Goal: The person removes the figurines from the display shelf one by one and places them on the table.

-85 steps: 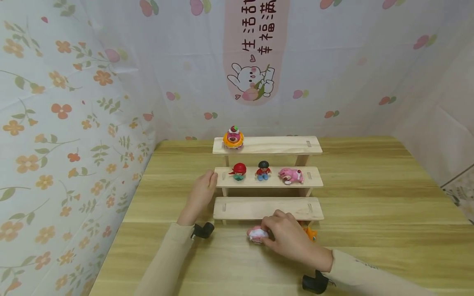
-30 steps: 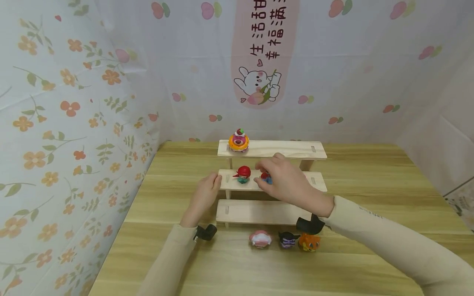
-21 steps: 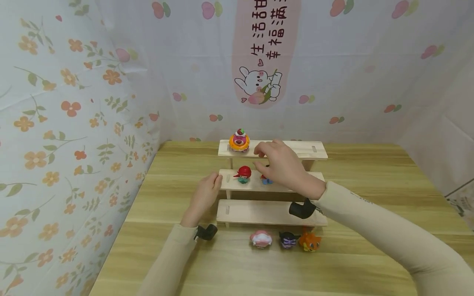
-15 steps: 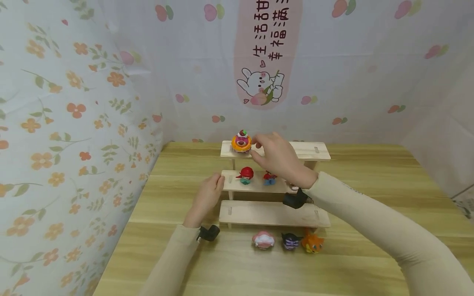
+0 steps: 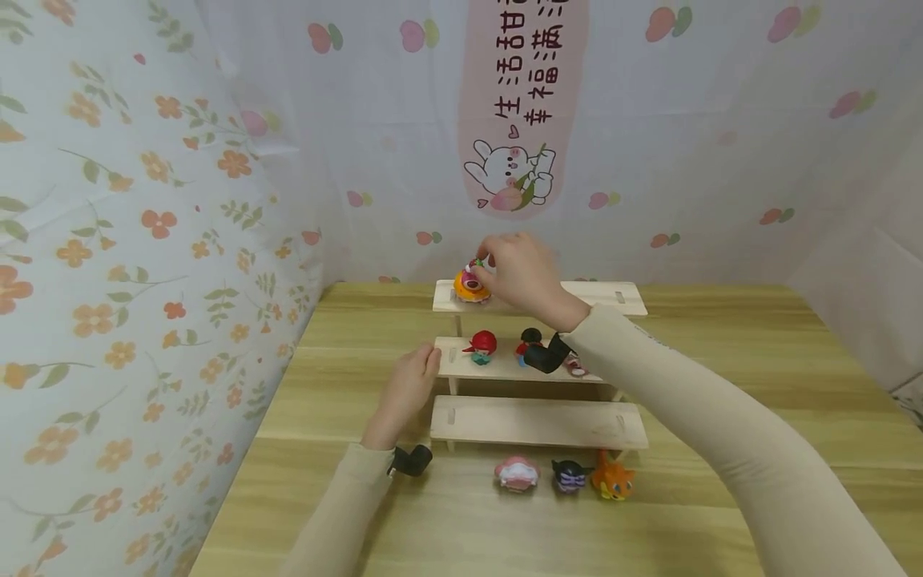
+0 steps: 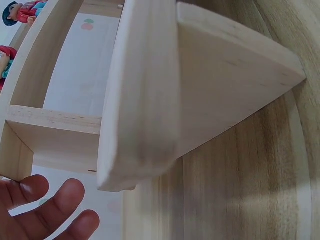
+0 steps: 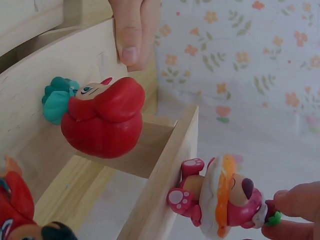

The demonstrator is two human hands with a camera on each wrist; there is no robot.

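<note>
My left hand (image 5: 404, 391) holds the left end of the middle plank of a wooden three-step display stand (image 5: 497, 418). In the left wrist view several of its fingers (image 6: 52, 207) show below the planks. Up at the top step, my right hand (image 5: 526, 276) pinches the strawberry tip of a pink bear figurine (image 5: 470, 288) with an orange ring. The bear's feet are at the plank in the right wrist view. A red-capped figurine (image 5: 481, 344), a black-haired figurine (image 5: 530, 340) and a pink lying figurine (image 5: 574, 365) occupy the middle step, the latter two partly hidden.
In front of the stand, a pink-and-white figurine (image 5: 517, 474), a black-and-purple one (image 5: 569, 476) and an orange one (image 5: 613, 478) are on the wooden table (image 5: 692, 521). Patterned cloth (image 5: 389, 104) hangs behind and to the left.
My right hand has risen from the pink-and-white figurine in front, past the middle step, to the bear at the top, and now pinches it. My left hand stays at the middle plank.
</note>
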